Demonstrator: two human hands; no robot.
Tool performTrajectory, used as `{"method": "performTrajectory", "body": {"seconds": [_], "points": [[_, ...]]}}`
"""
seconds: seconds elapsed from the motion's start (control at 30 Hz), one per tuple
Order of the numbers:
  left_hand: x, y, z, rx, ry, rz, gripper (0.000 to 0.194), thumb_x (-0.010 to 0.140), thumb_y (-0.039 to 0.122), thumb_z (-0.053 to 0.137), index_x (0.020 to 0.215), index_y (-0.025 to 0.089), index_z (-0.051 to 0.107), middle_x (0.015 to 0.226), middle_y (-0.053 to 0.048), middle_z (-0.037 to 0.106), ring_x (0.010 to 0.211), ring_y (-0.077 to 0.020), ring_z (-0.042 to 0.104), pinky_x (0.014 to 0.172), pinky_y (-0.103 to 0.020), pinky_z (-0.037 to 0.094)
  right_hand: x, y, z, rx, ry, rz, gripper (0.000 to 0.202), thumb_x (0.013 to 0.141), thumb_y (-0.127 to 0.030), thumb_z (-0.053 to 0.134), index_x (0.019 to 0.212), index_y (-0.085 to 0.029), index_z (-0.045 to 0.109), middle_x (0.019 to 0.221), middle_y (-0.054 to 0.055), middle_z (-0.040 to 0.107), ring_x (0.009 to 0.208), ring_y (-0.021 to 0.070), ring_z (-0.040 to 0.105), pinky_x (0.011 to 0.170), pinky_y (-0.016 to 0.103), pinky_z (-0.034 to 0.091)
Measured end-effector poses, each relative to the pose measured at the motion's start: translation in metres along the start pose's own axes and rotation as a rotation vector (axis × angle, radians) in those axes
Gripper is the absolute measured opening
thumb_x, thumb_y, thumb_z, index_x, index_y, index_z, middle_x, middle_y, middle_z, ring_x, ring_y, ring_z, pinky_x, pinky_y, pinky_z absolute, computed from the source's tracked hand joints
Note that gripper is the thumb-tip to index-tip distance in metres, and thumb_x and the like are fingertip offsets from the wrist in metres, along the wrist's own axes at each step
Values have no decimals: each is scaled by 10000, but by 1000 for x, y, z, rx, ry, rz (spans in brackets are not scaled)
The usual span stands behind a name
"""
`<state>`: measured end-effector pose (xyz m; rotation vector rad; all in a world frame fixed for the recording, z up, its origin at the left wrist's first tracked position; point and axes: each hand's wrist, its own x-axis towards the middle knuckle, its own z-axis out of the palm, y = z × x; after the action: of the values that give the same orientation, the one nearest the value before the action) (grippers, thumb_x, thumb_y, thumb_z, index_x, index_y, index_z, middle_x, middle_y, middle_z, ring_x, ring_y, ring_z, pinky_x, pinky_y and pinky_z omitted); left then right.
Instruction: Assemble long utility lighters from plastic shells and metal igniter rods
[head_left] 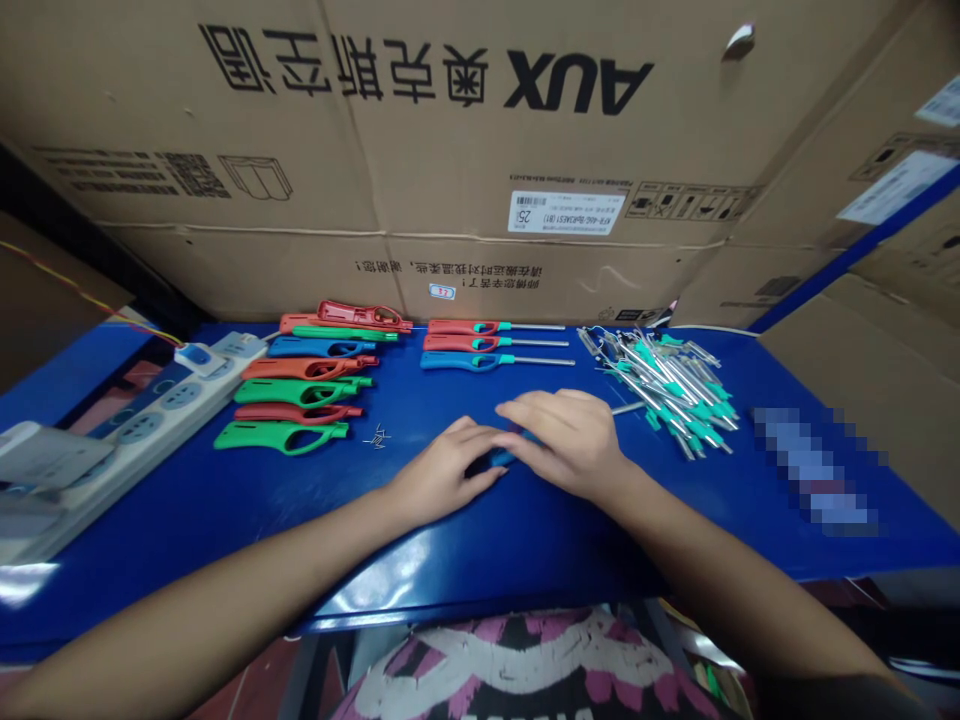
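Observation:
Near the middle of the blue table, my left hand [444, 470] has its fingers closed round the left part of a blue lighter piece [501, 457]. My right hand [566, 440] covers the other end, its fingers curled over it. A metal tube [628, 408] sticks out to the right from beneath that hand. Most of the blue piece is hidden by my fingers. Beyond my hands lie red lighters [450, 343] and a blue lighter [459, 361] with metal tubes. Coloured handle shells [281, 436] form a column at the left, beside several small screws [379, 437].
A pile of metal tubes with teal parts [679, 390] lies at the right. A white power strip [161, 415] runs along the left. Cardboard [450, 200] stands behind the table [405, 580]. A blurred patch [817, 470] lies far right.

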<state>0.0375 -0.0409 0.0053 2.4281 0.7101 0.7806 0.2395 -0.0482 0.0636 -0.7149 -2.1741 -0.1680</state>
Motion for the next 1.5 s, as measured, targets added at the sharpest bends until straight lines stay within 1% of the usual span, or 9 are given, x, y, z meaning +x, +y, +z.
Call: {"method": "performTrajectory", "body": {"seconds": [0.1,0.33,0.5,0.6,0.77,0.93,1.17,1.37,1.5], "points": [[0,-1,1,22,0,-4,246,934,234,622,1174,183,614,1136,-97,695,1079,-246,624,957,-433,487,4,-4,0,272,-43,105,302,988,-167,470,1216,-187,667,1147,68,744,1053,156,702,839,284,577],[-1,-2,2,2,6,14,213,944,214,609,1156,206,621,1144,-78,699,1049,-224,643,962,-426,479,-4,2,1,43,40,-70,208,914,-265,669,1101,-191,723,724,4,731,615,119,666,590,256,509],[-1,-1,1,24,-1,-10,223,941,247,616,1154,181,618,1109,-92,695,1059,-245,625,963,-435,481,0,0,2,225,-89,77,356,987,-174,479,1318,-208,605,1187,79,716,1038,157,686,822,291,572],[-1,-2,1,28,2,-1,262,938,238,619,1195,185,604,1133,-99,688,1073,-245,623,961,-436,482,2,-2,4,403,-79,134,325,983,-130,473,1254,-208,635,1123,62,731,1025,136,686,858,278,576],[-2,-2,2,18,6,21,199,945,221,609,1142,197,618,1138,-81,699,1065,-232,634,959,-425,479,-2,3,1,137,-55,-70,221,932,-201,624,1142,-157,680,948,67,754,828,161,715,695,283,572],[-1,-1,3,58,6,7,235,940,234,617,1164,165,603,1149,-112,686,1115,-259,615,975,-431,479,2,0,-4,333,-221,59,437,993,-114,439,1426,-151,485,1328,109,648,1186,153,630,911,290,559],[-3,-1,4,46,24,11,170,942,212,617,1110,192,606,1116,-74,696,1058,-225,630,945,-399,485,-1,1,2,99,-53,-47,185,950,-231,607,1097,-150,685,841,40,745,710,131,690,659,255,536],[-2,0,2,58,-6,-12,221,946,233,612,1157,170,599,1107,-89,696,1053,-239,629,977,-429,471,3,-1,-2,332,-163,134,344,990,-132,448,1305,-158,583,1215,101,696,1131,161,653,867,280,561],[-2,0,3,67,4,-7,271,948,231,609,1211,170,583,1176,-104,675,1083,-240,613,960,-415,481,3,1,-1,444,-121,134,237,973,-132,518,1164,-171,653,1013,52,740,916,120,697,808,235,559]]}}
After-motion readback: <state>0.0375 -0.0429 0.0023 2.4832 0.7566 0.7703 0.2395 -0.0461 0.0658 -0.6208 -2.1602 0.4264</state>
